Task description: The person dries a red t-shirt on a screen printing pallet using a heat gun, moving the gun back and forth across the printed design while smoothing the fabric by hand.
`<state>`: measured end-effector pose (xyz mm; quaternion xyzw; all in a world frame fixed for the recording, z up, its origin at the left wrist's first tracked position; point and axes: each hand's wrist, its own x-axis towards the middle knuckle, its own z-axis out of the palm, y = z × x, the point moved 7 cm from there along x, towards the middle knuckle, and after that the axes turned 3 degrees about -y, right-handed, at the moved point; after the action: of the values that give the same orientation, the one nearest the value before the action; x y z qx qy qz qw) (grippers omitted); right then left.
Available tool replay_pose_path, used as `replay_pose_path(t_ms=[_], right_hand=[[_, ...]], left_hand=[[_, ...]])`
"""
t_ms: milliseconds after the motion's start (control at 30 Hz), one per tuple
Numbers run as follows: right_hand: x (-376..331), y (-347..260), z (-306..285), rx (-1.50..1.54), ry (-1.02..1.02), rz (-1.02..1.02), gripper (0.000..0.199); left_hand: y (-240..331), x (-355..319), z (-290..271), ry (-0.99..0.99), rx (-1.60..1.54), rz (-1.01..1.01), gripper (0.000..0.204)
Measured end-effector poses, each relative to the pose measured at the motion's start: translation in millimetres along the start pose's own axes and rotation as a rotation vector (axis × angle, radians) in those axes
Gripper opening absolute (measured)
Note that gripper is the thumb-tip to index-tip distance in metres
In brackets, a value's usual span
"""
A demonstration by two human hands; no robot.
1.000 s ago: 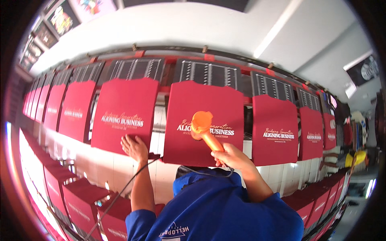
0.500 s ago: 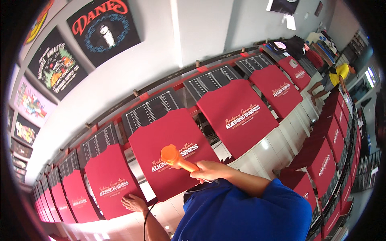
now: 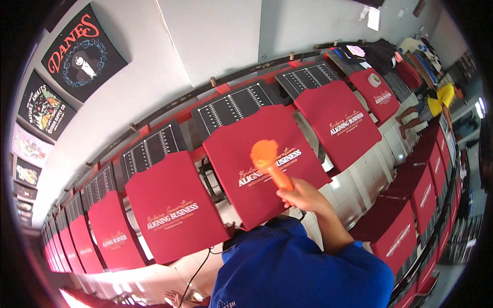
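My right hand (image 3: 303, 196) is wrapped round the handle of an orange hair dryer (image 3: 264, 154). Its round head hangs above a dark red shirt (image 3: 241, 136) with white and orange print, and hides part of that print. The shirt is stretched flat over a black printing board (image 3: 233, 107) with white scale marks. Low in the picture, beside a black cord (image 3: 192, 277), is my left hand (image 3: 173, 297), fingers apart and holding nothing. Nearest to it is another printed red shirt (image 3: 169, 185) on its board.
More red shirts on boards run along a dark rail (image 3: 174, 105) to both sides. A second row of shirts (image 3: 385, 220) stands at the right. A person in a yellow top (image 3: 442, 100) is at the far right. Posters (image 3: 84, 54) hang on the wall.
I have shifted right, and the hair dryer has gone from one shirt to its right-hand neighbour. My left hand has left the shirt it touched and dropped to the lower edge.
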<state>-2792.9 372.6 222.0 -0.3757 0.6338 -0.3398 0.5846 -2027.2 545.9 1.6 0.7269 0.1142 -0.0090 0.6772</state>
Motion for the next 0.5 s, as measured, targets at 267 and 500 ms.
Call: replay_pose_path(t_ms=[267, 500], right_hand=[[-10, 33, -162, 0.196, -0.021, 0.059, 0.022], [-1, 40, -194, 0.198, -0.107, 0.09, 0.023]], left_hand=[[40, -87, -127, -0.345, -0.599, -0.268, 0.047], [140, -134, -166, -0.574, -0.585, -0.093, 0.06]])
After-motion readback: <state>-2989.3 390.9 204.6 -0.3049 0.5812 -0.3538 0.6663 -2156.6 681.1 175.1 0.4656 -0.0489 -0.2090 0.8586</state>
